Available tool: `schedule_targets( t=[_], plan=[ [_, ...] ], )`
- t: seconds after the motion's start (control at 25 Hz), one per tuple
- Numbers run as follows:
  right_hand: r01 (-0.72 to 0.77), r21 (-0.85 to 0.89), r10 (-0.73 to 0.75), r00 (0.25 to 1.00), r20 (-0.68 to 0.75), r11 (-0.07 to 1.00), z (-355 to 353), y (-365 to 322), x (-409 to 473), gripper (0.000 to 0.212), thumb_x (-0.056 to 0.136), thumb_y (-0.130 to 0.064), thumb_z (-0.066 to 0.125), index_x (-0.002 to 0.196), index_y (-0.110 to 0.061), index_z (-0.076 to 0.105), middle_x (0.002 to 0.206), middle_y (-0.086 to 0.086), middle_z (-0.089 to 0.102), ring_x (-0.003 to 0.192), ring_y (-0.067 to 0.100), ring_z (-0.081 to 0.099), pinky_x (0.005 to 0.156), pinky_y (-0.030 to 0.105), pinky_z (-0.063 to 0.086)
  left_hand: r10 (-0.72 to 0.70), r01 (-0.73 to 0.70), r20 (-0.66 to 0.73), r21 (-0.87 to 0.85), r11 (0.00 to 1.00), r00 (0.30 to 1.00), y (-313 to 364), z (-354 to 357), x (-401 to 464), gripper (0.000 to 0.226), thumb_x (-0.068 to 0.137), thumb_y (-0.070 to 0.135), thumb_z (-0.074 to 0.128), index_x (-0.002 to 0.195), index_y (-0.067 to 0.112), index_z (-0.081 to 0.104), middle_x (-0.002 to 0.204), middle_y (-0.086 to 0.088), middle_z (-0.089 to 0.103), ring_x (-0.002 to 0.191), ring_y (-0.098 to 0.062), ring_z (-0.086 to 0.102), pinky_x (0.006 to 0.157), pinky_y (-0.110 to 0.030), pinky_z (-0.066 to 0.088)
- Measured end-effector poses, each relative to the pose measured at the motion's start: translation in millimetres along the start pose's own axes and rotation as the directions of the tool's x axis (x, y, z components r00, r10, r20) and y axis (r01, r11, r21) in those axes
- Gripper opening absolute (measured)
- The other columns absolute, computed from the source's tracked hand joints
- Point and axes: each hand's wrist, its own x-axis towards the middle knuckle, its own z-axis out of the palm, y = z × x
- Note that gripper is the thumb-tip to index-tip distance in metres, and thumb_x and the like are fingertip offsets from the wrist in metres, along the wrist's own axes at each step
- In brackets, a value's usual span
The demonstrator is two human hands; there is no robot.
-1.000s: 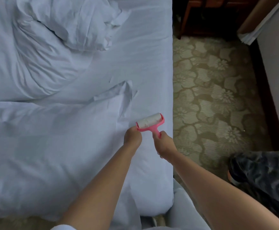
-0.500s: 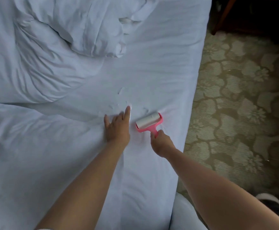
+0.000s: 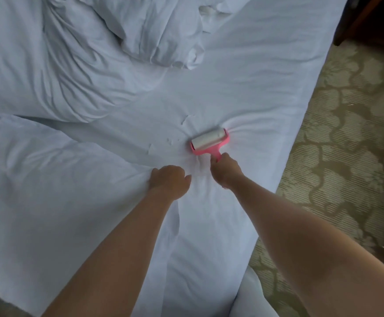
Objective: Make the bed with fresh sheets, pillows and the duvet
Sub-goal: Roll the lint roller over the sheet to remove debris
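Note:
A white sheet (image 3: 255, 83) covers the bed. My right hand (image 3: 226, 173) grips the handle of a pink lint roller (image 3: 209, 140), whose white roll presses into the sheet and puckers it. Just to the left, my left hand (image 3: 170, 180) is curled and bunches a fold of white bedding (image 3: 60, 191) that lies over the near left of the bed. A rumpled white duvet (image 3: 72, 53) is heaped at the far left. Small creases dot the sheet left of the roller.
Patterned green and beige carpet (image 3: 346, 145) runs along the bed's right edge. Dark wooden furniture (image 3: 369, 19) stands at the top right corner. More white fabric (image 3: 250, 298) hangs below the bed's near right corner.
The roller has moved away from me across the sheet. My left hand, flat with fingers spread half a second ago, has curled and gathered the bedding. The view has shifted closer over the bed.

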Motion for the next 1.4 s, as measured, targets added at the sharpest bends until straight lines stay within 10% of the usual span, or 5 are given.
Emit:
schedule_targets(
  t=[0.48, 0.6, 0.72, 0.92, 1.4],
  plan=[
    [-0.002, -0.122, -0.004, 0.999, -0.051, 0.993, 2, 7, -85, 0.043, 0.099, -0.044, 0.027, 0.106, -0.008, 0.05, 0.095, 0.008, 0.053, 0.084, 0.028, 0.051, 0.071, 0.032, 0.039, 0.006, -0.002, 0.076, -0.051, 0.999, 0.997, -21, -20, -24, 0.048, 0.093, 0.057, 0.033, 0.108, 0.022, 0.063, 0.111, 0.002, 0.061, 0.113, -0.023, 0.052, 0.108, -0.055, 0.023],
    [0.049, -0.088, -0.051, 0.999, -0.02, 0.995, 9, -26, -67, 0.048, 0.099, -0.046, 0.026, 0.112, -0.007, 0.05, 0.105, 0.012, 0.057, 0.086, 0.029, 0.054, 0.072, 0.033, 0.043, 0.056, -0.038, 0.065, -0.246, 0.969, 0.996, -37, -27, -28, 0.056, 0.091, 0.067, 0.033, 0.081, 0.019, 0.062, 0.083, 0.002, 0.06, 0.09, -0.02, 0.058, 0.081, -0.033, 0.042],
    [0.016, -0.137, -0.008, 0.998, 0.06, 0.99, 17, -28, -50, 0.051, 0.099, -0.046, 0.023, 0.117, -0.006, 0.048, 0.099, 0.011, 0.057, 0.066, 0.025, 0.056, 0.057, 0.028, 0.043, 0.103, -0.079, 0.031, -0.438, 0.896, 0.994, -51, -25, -29, 0.056, 0.092, 0.06, 0.042, 0.053, 0.02, 0.036, 0.055, 0.002, 0.04, 0.059, -0.015, 0.043, 0.056, -0.027, 0.03],
    [-0.01, -0.211, 0.032, 0.994, 0.102, 0.977, 20, -55, -19, 0.053, 0.1, -0.045, 0.019, 0.115, -0.004, 0.049, 0.085, 0.012, 0.055, 0.053, 0.022, 0.054, 0.044, 0.024, 0.036, 0.261, -0.2, 0.052, -0.507, 0.838, 0.964, -67, -11, -18, 0.043, 0.079, 0.042, 0.059, 0.056, 0.013, 0.038, 0.059, -0.001, 0.04, 0.061, -0.015, 0.039, 0.056, -0.026, 0.028],
    [0.013, -0.141, 0.008, 0.989, 0.151, 0.99, 21, -142, 47, 0.035, 0.101, -0.019, 0.019, 0.12, -0.003, 0.044, 0.069, 0.015, 0.051, 0.059, 0.026, 0.05, 0.068, 0.035, 0.046, 0.172, -0.023, 0.135, -0.719, 0.695, 0.976, -74, 7, 19, 0.025, 0.076, 0.034, 0.059, 0.071, 0.01, 0.055, 0.07, 0.0, 0.055, 0.064, -0.014, 0.05, 0.061, -0.028, 0.042]
  ],
)
